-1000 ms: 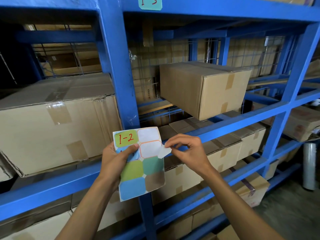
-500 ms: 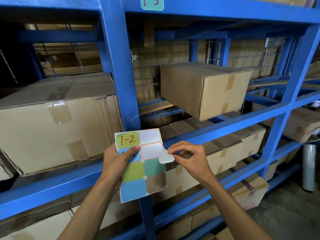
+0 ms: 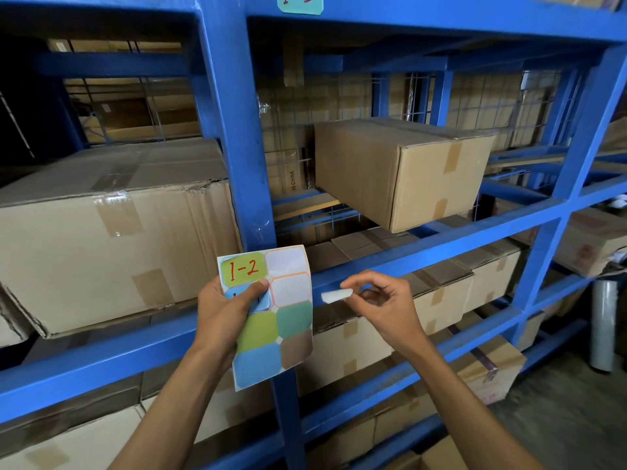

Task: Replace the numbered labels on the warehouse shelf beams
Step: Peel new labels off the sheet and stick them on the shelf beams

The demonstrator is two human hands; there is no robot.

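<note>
My left hand [image 3: 225,308] grips a sheet of coloured labels [image 3: 271,317] in front of the blue upright [image 3: 237,147]. The sheet's top-left green label reads "1-2" in red. My right hand [image 3: 383,301] pinches a small white peeled label [image 3: 336,295] between thumb and forefinger, a short way right of the sheet and just in front of the blue shelf beam [image 3: 441,244]. A teal label [image 3: 300,3] with red writing sticks on the top beam, partly cut off by the frame edge.
A large taped cardboard box [image 3: 101,239] fills the left bay. A smaller box [image 3: 403,171] sits at an angle in the right bay. Several more boxes [image 3: 451,290] lie on lower levels. A roll of stretch film [image 3: 605,323] stands on the floor at right.
My right hand has pulled the white label off the sheet and moved it right, away from the sheet. My left hand and the sheet stay almost still.
</note>
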